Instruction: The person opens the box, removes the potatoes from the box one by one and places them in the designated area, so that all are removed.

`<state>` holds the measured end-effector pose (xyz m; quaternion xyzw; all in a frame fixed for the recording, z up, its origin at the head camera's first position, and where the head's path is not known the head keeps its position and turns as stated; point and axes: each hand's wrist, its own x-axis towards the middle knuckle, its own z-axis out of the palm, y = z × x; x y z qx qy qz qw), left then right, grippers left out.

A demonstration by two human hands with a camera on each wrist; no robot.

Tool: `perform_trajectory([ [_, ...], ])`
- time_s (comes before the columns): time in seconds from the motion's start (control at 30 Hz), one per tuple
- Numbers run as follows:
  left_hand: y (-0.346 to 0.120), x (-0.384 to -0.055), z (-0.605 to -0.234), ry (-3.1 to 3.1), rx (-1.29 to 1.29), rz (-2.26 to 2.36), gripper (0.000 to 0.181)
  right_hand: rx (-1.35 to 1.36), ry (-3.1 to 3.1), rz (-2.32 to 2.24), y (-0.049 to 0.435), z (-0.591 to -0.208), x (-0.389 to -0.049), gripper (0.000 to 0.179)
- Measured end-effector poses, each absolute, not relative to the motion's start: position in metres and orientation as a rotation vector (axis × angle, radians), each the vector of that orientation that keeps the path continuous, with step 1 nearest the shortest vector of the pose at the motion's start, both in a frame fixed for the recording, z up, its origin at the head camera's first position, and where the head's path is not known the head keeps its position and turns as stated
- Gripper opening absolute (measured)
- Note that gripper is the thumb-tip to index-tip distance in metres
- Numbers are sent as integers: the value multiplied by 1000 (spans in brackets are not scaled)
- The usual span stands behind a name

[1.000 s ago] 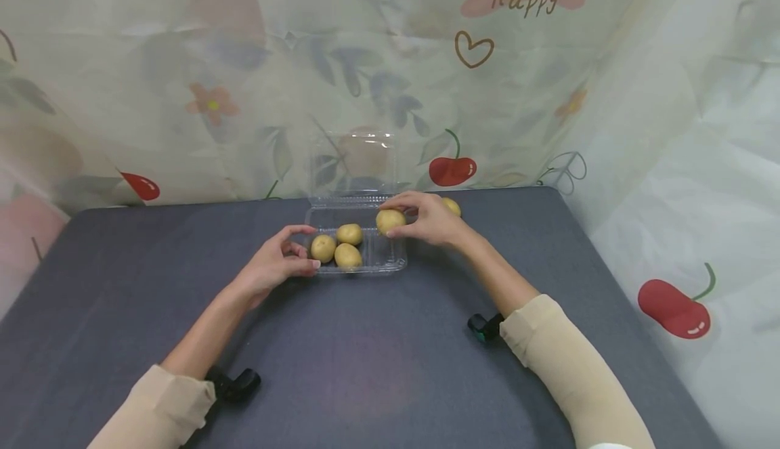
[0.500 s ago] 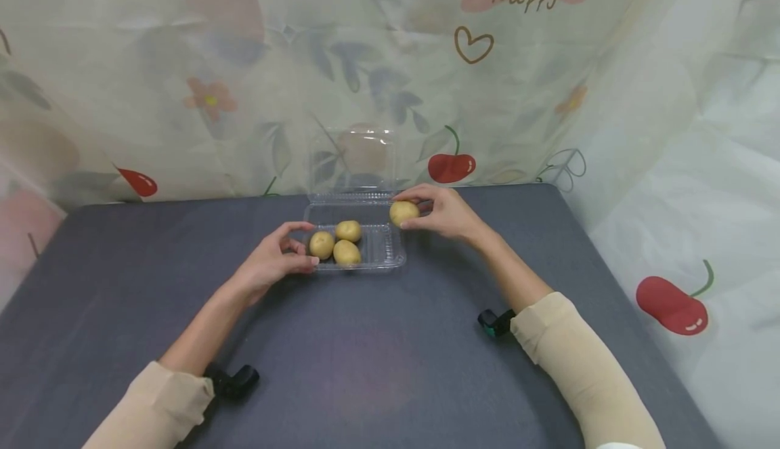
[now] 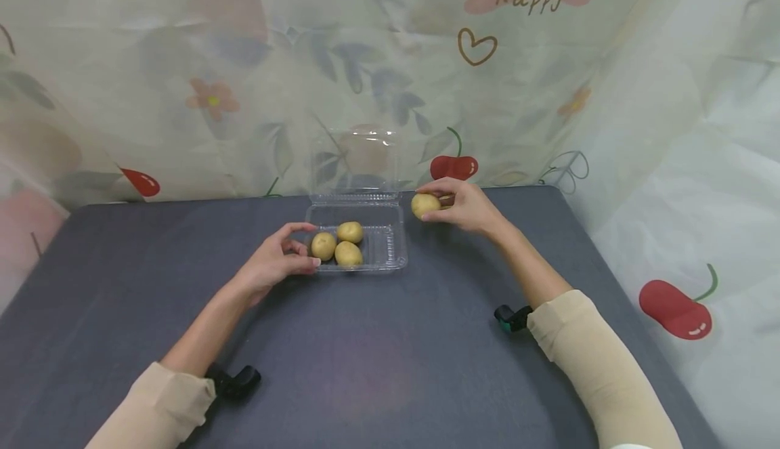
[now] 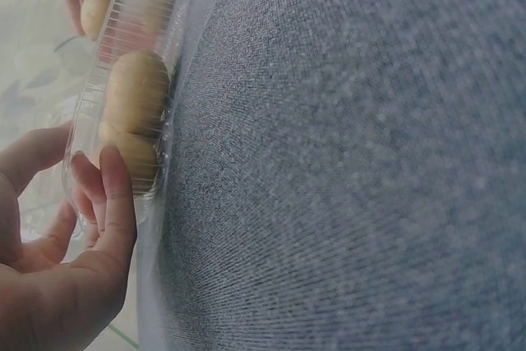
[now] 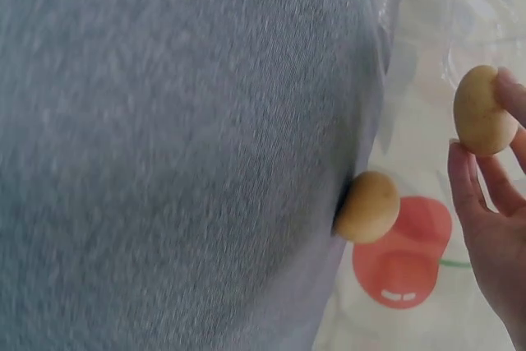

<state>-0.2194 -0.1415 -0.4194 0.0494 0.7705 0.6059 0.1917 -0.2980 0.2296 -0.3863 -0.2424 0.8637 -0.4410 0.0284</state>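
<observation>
In the head view, an open clear plastic clamshell container (image 3: 384, 246) holds three small yellow potatoes (image 3: 349, 254) at its left end. My left hand (image 3: 277, 259) grips that end, thumb at the near corner and index finger at the far one. The left wrist view shows the left hand (image 4: 74, 244) with curled fingers against the container wall (image 4: 82, 121). My right hand (image 3: 466, 205) pinches another potato (image 3: 425, 206) above the table, right of the container. In the right wrist view, this held potato (image 5: 481, 113) sits between thumb and fingertips.
A loose potato (image 5: 370, 207) rests on the table near the back edge, mostly hidden behind the right hand in the head view. The container's clear lid (image 3: 355, 164) stands up before the patterned curtain (image 3: 256, 97). Grey cloth covers the table (image 3: 365, 347).
My right hand has carried its potato from over the container's right end to the right, past the rim. The left hand, container and three potatoes inside have stayed put.
</observation>
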Motion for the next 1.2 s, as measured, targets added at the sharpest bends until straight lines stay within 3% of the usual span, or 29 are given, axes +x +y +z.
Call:
perform_trajectory([
  [0.57,-141,-223,-425,2166,121,1701,69,-649,2715,-1330,262,-386,-304,51],
  [0.83,-143,-223,-428,2166,114,1710,69,-624,2725,-1313,263,-368,-291,50],
  [1.2,-143,-223,-428,2134,120,1736,71,-538,2838,-1260,296,-407,-315,49],
])
